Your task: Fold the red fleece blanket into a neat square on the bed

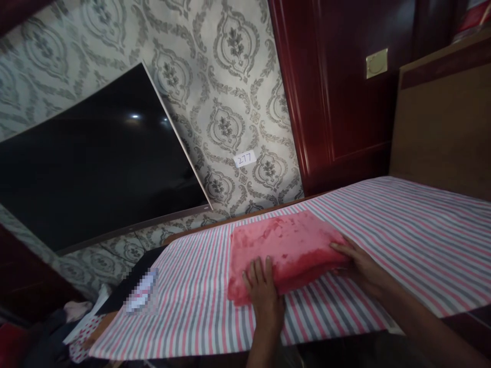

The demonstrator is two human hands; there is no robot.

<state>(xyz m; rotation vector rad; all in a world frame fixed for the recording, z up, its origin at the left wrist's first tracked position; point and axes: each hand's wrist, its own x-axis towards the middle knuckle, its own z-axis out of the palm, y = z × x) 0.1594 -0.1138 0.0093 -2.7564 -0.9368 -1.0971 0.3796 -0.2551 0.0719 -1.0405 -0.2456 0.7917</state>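
A folded pink plush cloth [284, 237], with darker red patches where the pile is brushed, lies on a striped tablecloth [192, 301]. My left hand [263, 291] rests on its front left part, fingers somewhat spread and pressed on top. At the right end, my right hand [358, 260] grips the folded edge. The thumb is on top there, and the other fingers are mostly hidden below. The cloth's front right part looks slightly raised. Its underside is out of sight.
A dark television screen [99, 153] stands behind the table on the left. A large cardboard box [441, 122] is at the back right. A paper label [244, 159] is on the patterned wall. A blurred-out item [141, 294] lies near the table's left edge.
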